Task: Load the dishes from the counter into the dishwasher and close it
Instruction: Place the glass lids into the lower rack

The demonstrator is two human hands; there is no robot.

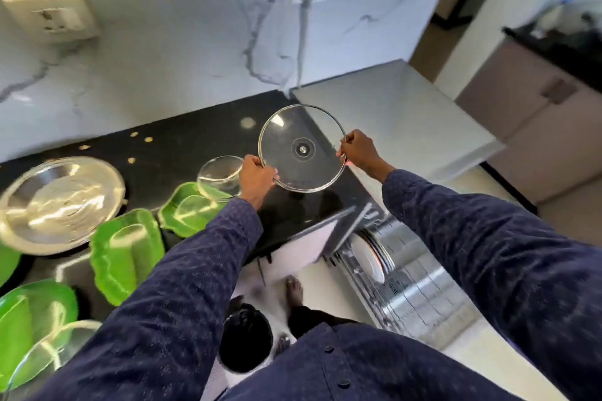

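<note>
Both hands pinch the glass lid [302, 148] by opposite rims at frame centre: left hand [257, 177], right hand [358, 151], fingers closed on its edge, likely keeping it level above the bench [182, 143] before the open dishwasher [404, 270], lower right.

Scene brightly and evenly lit by daylight, strong glare thrown off the steel plate [60, 202] and green plates [127, 247], edges bent by wide-angle distortion, motion blur seen throughout, shadows kept soft
</note>
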